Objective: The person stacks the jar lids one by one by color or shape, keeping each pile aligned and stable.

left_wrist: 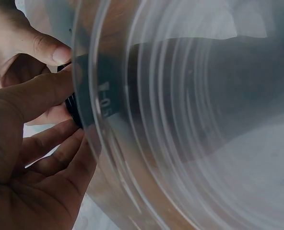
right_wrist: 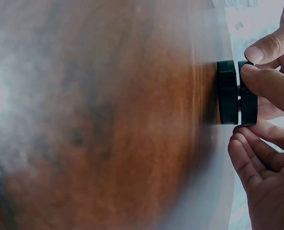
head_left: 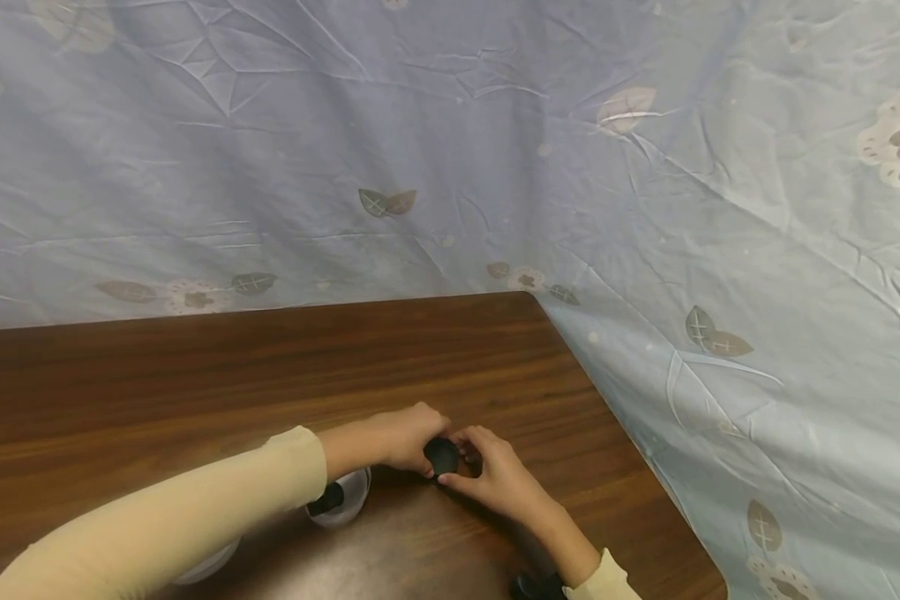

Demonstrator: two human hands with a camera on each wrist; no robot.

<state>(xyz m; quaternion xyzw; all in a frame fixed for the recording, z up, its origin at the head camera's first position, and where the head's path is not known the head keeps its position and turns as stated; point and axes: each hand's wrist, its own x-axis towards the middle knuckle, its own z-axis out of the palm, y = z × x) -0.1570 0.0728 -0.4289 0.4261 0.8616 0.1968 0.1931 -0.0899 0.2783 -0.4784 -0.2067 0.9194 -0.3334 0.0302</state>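
Note:
A small round black disc (head_left: 441, 457) is held between both hands low over the wooden table. The left hand (head_left: 408, 437) pinches it from the left, and the right hand (head_left: 495, 475) has thumb and fingers at its right edge. In the right wrist view, this upper black disc (right_wrist: 249, 98) lies flat over a lower black disc (right_wrist: 227, 92), with a narrow light gap between them. Much of the left wrist view is filled by a clear ridged round container (left_wrist: 147, 96), and a dark shape with pale lettering shows through it.
Left of the hands stands a clear round container (head_left: 354, 493) with a black object (head_left: 327, 498) in it. The left sleeve partly hides another pale round rim (head_left: 208, 567). A black object (head_left: 528, 586) lies near the right forearm. Patterned cloth (head_left: 450, 150) hangs along the table's (head_left: 270, 358) far and right edges.

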